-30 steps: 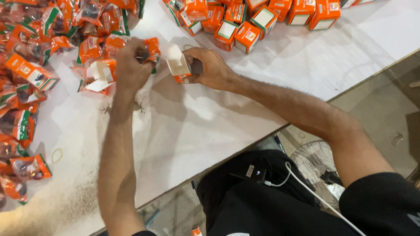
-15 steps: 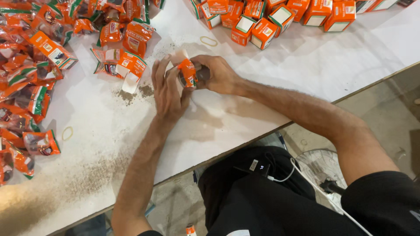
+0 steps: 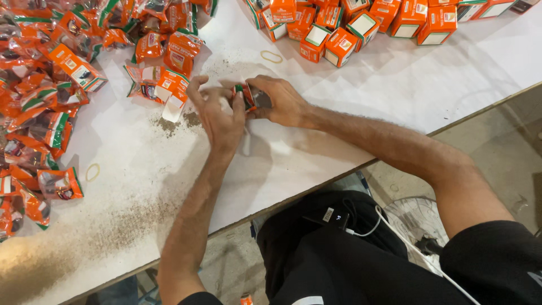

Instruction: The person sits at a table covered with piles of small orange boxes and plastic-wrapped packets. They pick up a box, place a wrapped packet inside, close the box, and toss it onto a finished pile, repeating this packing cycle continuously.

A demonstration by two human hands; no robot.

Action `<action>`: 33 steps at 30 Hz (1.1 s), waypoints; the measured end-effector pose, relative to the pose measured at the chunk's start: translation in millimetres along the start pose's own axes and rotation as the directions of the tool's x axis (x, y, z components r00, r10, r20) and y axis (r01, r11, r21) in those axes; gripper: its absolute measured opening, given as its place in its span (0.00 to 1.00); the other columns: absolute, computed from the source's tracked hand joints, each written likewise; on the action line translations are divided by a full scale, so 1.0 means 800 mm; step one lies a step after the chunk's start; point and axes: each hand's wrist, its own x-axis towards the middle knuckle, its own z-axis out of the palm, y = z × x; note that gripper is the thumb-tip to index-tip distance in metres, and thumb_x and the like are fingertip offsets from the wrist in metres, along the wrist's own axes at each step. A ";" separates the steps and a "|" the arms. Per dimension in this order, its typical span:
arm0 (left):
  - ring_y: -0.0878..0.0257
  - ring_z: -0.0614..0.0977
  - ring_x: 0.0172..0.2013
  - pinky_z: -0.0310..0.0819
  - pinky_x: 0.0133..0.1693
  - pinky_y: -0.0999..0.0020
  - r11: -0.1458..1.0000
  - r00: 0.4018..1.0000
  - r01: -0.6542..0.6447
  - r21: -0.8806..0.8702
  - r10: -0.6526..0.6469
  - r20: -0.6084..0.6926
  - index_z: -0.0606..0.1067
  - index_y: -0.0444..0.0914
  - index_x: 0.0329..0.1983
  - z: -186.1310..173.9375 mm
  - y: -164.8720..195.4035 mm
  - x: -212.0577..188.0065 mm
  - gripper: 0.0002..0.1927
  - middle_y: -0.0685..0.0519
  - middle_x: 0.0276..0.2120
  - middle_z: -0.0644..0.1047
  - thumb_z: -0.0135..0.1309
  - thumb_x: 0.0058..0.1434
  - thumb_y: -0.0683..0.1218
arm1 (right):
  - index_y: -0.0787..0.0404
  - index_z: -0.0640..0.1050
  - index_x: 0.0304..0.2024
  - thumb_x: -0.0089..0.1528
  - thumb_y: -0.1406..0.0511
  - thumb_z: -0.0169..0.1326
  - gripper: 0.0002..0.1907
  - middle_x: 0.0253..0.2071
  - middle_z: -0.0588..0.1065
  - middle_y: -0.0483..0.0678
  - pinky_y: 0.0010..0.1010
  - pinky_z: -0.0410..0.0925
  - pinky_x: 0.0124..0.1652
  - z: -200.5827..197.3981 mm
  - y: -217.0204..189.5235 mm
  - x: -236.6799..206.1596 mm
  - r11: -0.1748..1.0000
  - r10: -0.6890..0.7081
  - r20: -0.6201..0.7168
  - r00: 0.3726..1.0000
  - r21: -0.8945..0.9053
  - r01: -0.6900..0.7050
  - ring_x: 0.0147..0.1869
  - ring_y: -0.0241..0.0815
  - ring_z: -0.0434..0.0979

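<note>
**Desk:** Fingers (image 3: 197, 90) first. Spread or pinching?

**Photographer:** On the left hand (image 3: 221, 117), loosely fanned, tips pressing the near end of a small orange carton (image 3: 247, 95). On the right hand (image 3: 283, 101), curled tight round the far end. Clamped from both sides, just above the white table (image 3: 395, 90), near its middle.

**Desk:** Changed from a second ago?

**Photographer:** Yes. Hands well apart then, the left over at the loose packs, the right alone holding the carton with a white flap up. Now brought together on the one carton, flap no longer showing. Reads as the closing stage of the handling, though only a judgement.

**Desk:** Surroundings, biggest down?

**Photographer:** Heap of orange-and-green pouches (image 3: 45, 85) along the left edge, crumpled, sealed by the look of it. Then a row of closed orange boxes (image 3: 361, 25) across the top, well apart from the hands. Nearer, just beside the left hand, an open carton (image 3: 172, 90) lying on its side, white flap hanging out.

**Desk:** Anything inside the held one?

**Photographer:** A grey, shiny patch at its right end; cannot tell whether a pouch.

**Desk:** Small stuff?

**Photographer:** Two rubber bands, one (image 3: 271, 56) above the hands, one (image 3: 92, 171) at lower left. Brown powder (image 3: 118, 223) spilled along the front edge.
</note>
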 end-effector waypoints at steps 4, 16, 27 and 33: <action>0.62 0.79 0.34 0.74 0.27 0.68 0.767 0.912 0.409 -0.495 -0.320 0.258 0.61 0.40 0.62 0.020 -0.032 0.007 0.28 0.45 0.44 0.74 0.52 0.59 0.34 | 0.66 0.69 0.61 0.55 0.61 0.72 0.37 0.52 0.77 0.56 0.44 0.71 0.53 0.003 -0.002 -0.004 0.991 0.083 0.016 0.996 0.105 -0.084 0.56 0.59 0.78; 0.71 0.78 0.27 0.77 0.32 0.72 0.365 0.761 0.640 -0.676 -0.183 0.622 0.81 0.39 0.43 -0.017 -0.051 0.018 0.16 0.55 0.31 0.82 0.44 0.60 0.46 | 0.64 0.75 0.51 0.57 0.66 0.68 0.22 0.56 0.75 0.59 0.47 0.71 0.52 0.003 -0.005 -0.003 0.991 -0.115 0.018 0.993 -0.072 0.116 0.57 0.63 0.75; 0.59 0.83 0.50 0.77 0.54 0.65 0.930 0.969 -0.092 -0.355 0.165 0.184 0.78 0.31 0.52 0.002 -0.040 0.004 0.14 0.48 0.48 0.82 0.49 0.65 0.34 | 0.62 0.69 0.52 0.59 0.65 0.70 0.26 0.53 0.76 0.55 0.42 0.74 0.45 0.000 -0.008 -0.003 0.996 0.026 0.022 0.999 0.089 -0.027 0.49 0.54 0.81; 0.46 0.77 0.63 0.72 0.64 0.58 0.885 0.859 -0.451 -0.115 0.466 0.213 0.76 0.31 0.54 -0.020 -0.033 -0.009 0.16 0.39 0.60 0.76 0.60 0.62 0.35 | 0.60 0.61 0.60 0.61 0.69 0.67 0.32 0.53 0.76 0.55 0.39 0.76 0.50 0.005 -0.003 -0.006 0.973 -0.007 -0.006 1.000 0.230 0.008 0.56 0.51 0.82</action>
